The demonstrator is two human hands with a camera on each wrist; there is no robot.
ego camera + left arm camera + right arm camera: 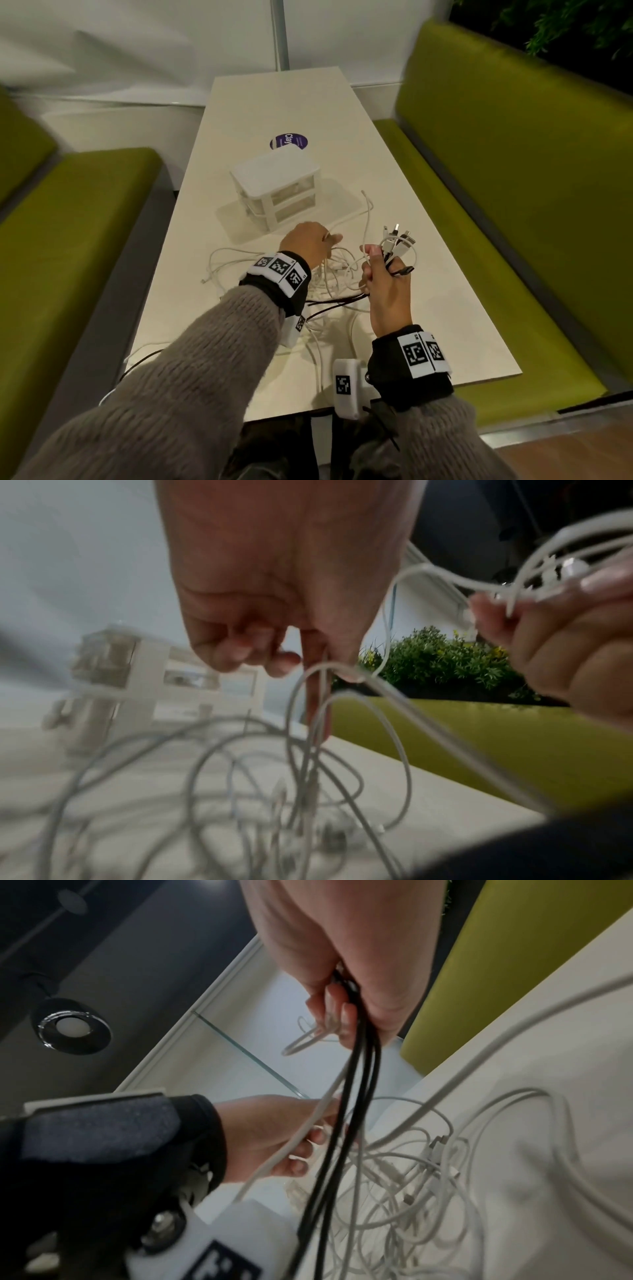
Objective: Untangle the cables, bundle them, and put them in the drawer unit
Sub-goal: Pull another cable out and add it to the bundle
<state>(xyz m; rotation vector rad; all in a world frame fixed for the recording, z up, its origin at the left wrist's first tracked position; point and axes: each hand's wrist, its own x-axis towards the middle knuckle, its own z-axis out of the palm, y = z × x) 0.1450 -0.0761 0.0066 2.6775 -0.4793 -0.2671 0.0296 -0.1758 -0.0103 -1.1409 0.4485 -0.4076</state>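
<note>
Right hand (383, 284) clamped on gathered plug ends (397, 240), black leads trailing. Left hand (308, 243) over white tangle (329, 277) on table (428, 274), apparently pinching one strand; blurred. Drawer unit (277, 185) just beyond, shut. Best: draw single strands out slowly, plugs kept together.

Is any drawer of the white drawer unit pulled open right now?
No, in the head view both drawers of the white drawer unit sit flush with its frame, and the cables lie on the table in front of it.
</note>
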